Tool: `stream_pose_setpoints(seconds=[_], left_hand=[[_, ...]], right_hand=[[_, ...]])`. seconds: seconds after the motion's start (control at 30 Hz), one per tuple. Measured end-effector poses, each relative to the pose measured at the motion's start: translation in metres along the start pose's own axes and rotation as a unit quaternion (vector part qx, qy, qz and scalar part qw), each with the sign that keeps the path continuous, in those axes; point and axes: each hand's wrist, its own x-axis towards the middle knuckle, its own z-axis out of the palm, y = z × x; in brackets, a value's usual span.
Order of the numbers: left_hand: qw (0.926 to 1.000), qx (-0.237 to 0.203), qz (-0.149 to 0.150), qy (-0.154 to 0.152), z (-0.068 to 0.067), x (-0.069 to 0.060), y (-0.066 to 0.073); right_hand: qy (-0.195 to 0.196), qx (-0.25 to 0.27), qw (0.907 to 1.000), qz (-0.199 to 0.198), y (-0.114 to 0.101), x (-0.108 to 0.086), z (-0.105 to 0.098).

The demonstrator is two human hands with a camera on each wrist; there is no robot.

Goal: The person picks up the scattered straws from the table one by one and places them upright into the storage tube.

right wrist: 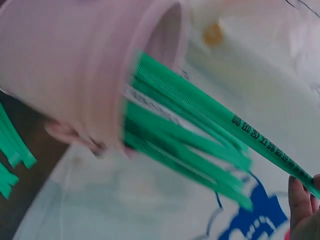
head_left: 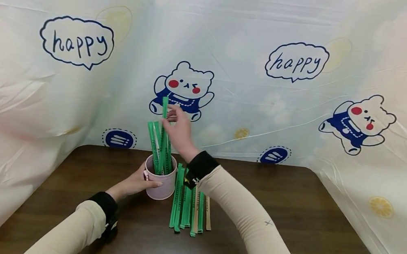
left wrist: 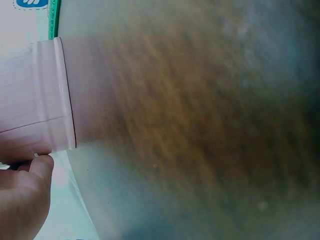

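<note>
A small pink bucket [head_left: 159,188] stands on the table, with several green wrapped straws [head_left: 153,138] upright inside it. My left hand [head_left: 135,184] holds the bucket at its left side, thumb across the front; in the left wrist view the thumb [left wrist: 42,167] lies against the pink wall. Above the bucket, my right hand [head_left: 181,131] pinches one green wrapped straw [right wrist: 220,112] near its top, the lower end at the bucket's mouth. Right of the bucket lies a row of loose straws [head_left: 186,211], mostly green with a few tan, partly hidden by my right forearm.
The dark brown wooden table [head_left: 270,199] runs back to a pale printed curtain [head_left: 234,117] with bears and speech bubbles, which hangs behind and at both sides. A small handle [head_left: 145,174] shows on the bucket's left side.
</note>
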Motion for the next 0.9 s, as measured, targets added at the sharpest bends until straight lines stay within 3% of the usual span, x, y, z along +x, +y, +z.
stream_pose_setpoints(seconds=[0.17, 0.37, 0.63, 0.9], left_hand=[[0.9999, -0.001, -0.015, -0.001, -0.001, -0.001, 0.003], [0.9997, 0.001, -0.025, -0.003, 0.000, -0.003, 0.005], [0.9999, -0.012, 0.002, -0.011, 0.001, -0.002, 0.000], [0.9999, -0.011, -0.001, -0.004, 0.001, 0.000, -0.003]], right_hand=[[-0.031, -0.059, 0.9977, -0.015, 0.011, -0.013, 0.025], [-0.042, -0.075, 0.9963, 0.005, 0.028, -0.024, 0.040], [-0.062, -0.082, 0.9941, 0.034, 0.043, -0.032, 0.047], [-0.083, -0.088, 0.9918, 0.041, 0.048, -0.039, 0.045]])
